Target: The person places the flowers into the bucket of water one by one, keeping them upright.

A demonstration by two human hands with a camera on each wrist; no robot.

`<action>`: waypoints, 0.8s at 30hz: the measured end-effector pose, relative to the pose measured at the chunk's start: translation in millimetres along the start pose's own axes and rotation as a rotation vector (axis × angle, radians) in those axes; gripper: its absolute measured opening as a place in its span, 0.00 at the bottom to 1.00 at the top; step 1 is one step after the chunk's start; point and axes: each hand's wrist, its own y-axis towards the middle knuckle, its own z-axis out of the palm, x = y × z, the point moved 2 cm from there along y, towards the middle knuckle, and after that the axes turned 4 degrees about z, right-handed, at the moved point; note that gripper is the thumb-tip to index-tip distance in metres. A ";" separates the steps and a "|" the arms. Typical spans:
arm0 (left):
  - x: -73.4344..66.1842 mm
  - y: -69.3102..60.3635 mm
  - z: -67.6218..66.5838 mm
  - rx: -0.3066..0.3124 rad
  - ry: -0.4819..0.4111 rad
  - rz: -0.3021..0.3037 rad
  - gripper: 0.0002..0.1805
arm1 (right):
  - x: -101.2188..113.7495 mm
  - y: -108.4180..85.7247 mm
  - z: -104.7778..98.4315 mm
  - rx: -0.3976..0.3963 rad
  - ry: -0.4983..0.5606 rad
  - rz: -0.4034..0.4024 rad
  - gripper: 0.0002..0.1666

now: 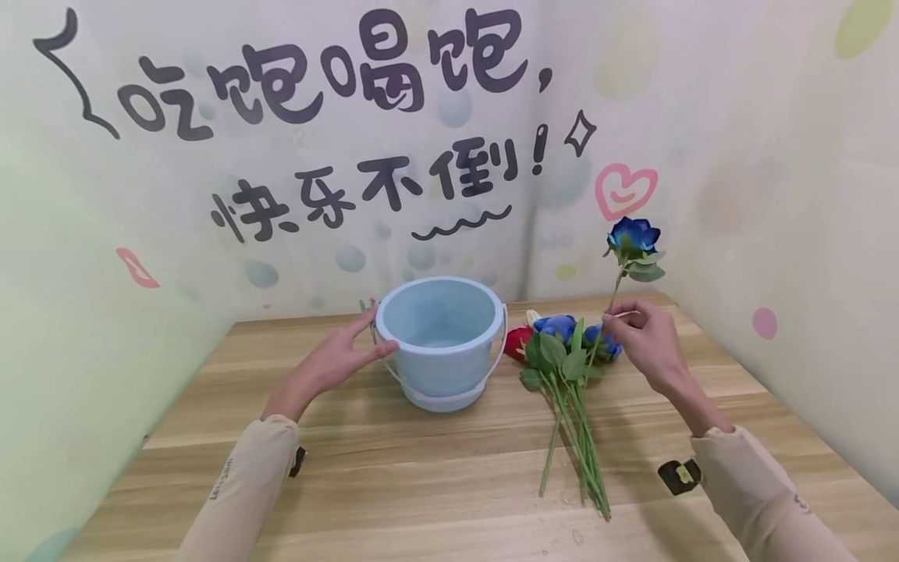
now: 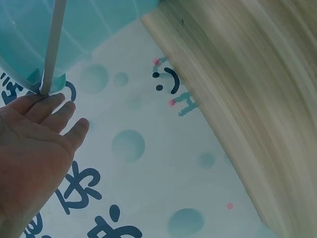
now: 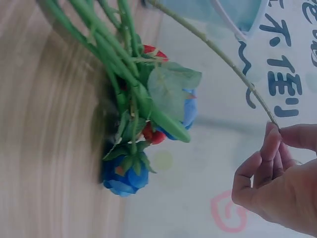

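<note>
A light blue bucket (image 1: 441, 375) stands upright near the back of the table, its handle hanging down in front. My left hand (image 1: 340, 355) rests on the bucket's left rim with fingers and thumb spread. In the left wrist view the left hand's fingers (image 2: 57, 116) are by the handle's end. My right hand (image 1: 649, 343) pinches the stem of a blue rose (image 1: 632, 238) between thumb and fingertips and holds it upright above the table. Below lies a bunch of flowers, with a blue rose (image 1: 555, 326), a red rose (image 1: 518, 342) and green stems (image 1: 576, 437).
The wooden table (image 1: 421, 492) meets a wall covering (image 1: 337, 289) with printed writing at the back. Side walls (image 1: 794, 234) close in left and right. A few wet-looking spots (image 1: 577, 537) lie near the stem ends.
</note>
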 end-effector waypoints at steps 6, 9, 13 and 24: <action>1.8 -1.7 1.5 -0.001 0.003 -0.008 0.52 | 11.1 2.7 4.3 -0.013 -0.015 -0.019 0.12; 1.9 -1.7 1.9 -0.004 -0.007 0.000 0.52 | 15.7 3.9 7.3 -0.007 0.009 -0.024 0.13; 1.5 -2.1 1.8 0.000 -0.008 -0.001 0.52 | 20.8 6.0 14.1 0.008 0.057 -0.036 0.13; 1.5 0.9 2.2 -0.004 0.001 0.005 0.52 | 39.9 14.2 35.7 0.033 0.241 -0.022 0.10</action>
